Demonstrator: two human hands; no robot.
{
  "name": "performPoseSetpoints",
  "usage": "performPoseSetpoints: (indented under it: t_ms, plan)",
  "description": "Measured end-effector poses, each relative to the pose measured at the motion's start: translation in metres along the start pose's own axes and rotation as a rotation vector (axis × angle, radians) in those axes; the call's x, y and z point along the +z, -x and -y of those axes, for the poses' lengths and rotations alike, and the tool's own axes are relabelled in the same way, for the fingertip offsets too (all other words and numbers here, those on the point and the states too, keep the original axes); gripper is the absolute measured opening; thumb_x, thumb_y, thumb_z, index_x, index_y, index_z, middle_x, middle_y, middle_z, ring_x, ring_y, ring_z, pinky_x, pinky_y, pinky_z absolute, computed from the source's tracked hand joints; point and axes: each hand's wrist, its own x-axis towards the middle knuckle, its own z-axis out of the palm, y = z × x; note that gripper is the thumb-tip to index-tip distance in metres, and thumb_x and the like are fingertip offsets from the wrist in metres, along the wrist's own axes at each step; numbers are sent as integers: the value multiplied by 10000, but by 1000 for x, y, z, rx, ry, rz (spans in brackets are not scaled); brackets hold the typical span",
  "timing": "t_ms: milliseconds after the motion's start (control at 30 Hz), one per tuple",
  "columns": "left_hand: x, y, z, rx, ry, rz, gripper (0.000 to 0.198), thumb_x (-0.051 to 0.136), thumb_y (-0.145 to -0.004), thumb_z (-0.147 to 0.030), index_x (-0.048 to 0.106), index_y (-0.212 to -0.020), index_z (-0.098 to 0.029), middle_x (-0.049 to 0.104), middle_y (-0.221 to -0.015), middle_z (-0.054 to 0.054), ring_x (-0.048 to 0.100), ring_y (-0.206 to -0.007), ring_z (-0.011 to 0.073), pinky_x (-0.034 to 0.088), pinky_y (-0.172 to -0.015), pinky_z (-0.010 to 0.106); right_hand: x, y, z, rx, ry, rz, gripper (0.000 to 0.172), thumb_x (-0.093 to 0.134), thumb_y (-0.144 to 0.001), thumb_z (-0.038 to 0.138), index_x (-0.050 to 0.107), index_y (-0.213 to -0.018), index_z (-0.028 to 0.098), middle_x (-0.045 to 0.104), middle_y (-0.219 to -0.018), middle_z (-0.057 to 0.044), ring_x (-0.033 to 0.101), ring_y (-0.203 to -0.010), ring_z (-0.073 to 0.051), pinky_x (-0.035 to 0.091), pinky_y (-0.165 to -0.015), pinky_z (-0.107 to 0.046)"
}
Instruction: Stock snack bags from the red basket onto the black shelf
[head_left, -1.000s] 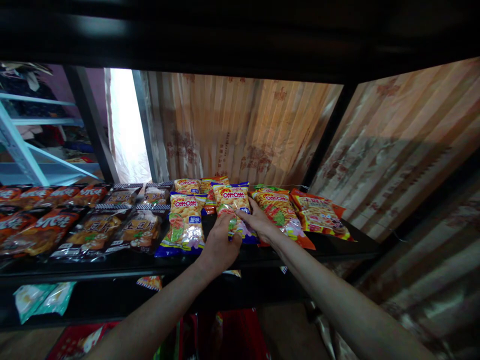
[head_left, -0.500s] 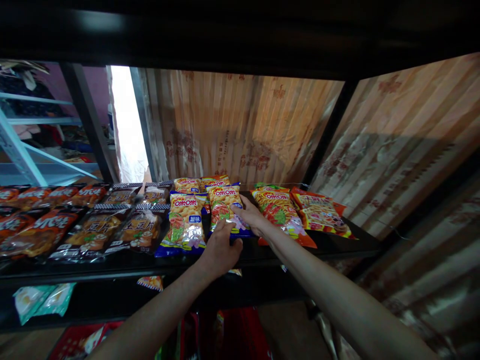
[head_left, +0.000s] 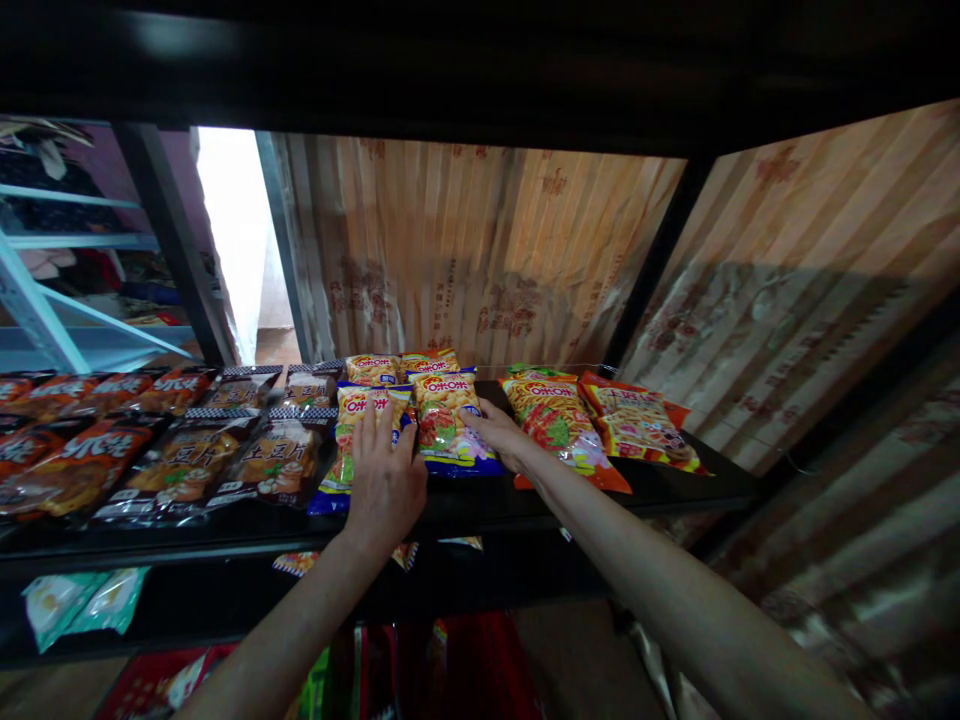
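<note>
My left hand point(head_left: 386, 488) lies over the front of a blue-edged snack bag point(head_left: 343, 455), fingers stretched out and a little apart. It covers much of that bag's right half. Just right of it is a matching snack bag point(head_left: 438, 418), leaning up on the shelf. My right hand point(head_left: 501, 436) grips this bag's right edge, thumb on the front and the other fingers mostly hidden behind. Two more bags of the same brand, a back left one point(head_left: 373, 368) and a back right one point(head_left: 431, 361), stand behind the pair.
Brown potato-chip bags point(head_left: 274, 455) and orange-labelled bags point(head_left: 90, 455) line the black shelf point(head_left: 480, 510) on the left. Orange-edged noodle snack bags point(head_left: 555, 420) lie right of my right hand. Dark posts and an overhead shelf frame the space. Red crates point(head_left: 487, 665) stand below.
My left hand has moved left and up, from the front of the right-hand bag onto the left one, its fingers straightening. My right hand keeps its hold, and its bag has shifted slightly left.
</note>
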Motion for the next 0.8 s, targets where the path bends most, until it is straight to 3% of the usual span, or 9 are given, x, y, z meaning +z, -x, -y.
performPoseSetpoints:
  t_ms: [233, 433, 800]
  plan:
    - [1, 17, 27, -1, -170, 21, 389, 513, -836, -221, 618, -1188, -94, 464, -1394, 215, 242, -1390, 398, 316, -1074, 551, -2, 1, -1, 87, -116, 67, 325, 627, -817, 294, 557, -1126, 223, 711, -1022, -44, 692, -800, -171, 553, -815, -360]
    - [9, 18, 28, -66, -218, 44, 435, 464, -878, -286, 573, -1266, -122, 432, -1428, 207, 275, -1375, 407, 327, -1047, 569, -1, 9, 6, 124, -167, 72, 278, 600, -831, 248, 563, -1105, 222, 721, -966, -30, 689, -789, -160, 556, -802, -342]
    - [24, 18, 36, -48, -127, -43, 447, 412, -904, -293, 538, -1279, -86, 428, -1424, 229, 298, -1379, 360, 316, -1059, 564, -6, 24, 18, 197, -228, 115, 261, 541, -863, 190, 560, -1121, 222, 738, -807, -7, 702, -715, -165, 564, -773, -342]
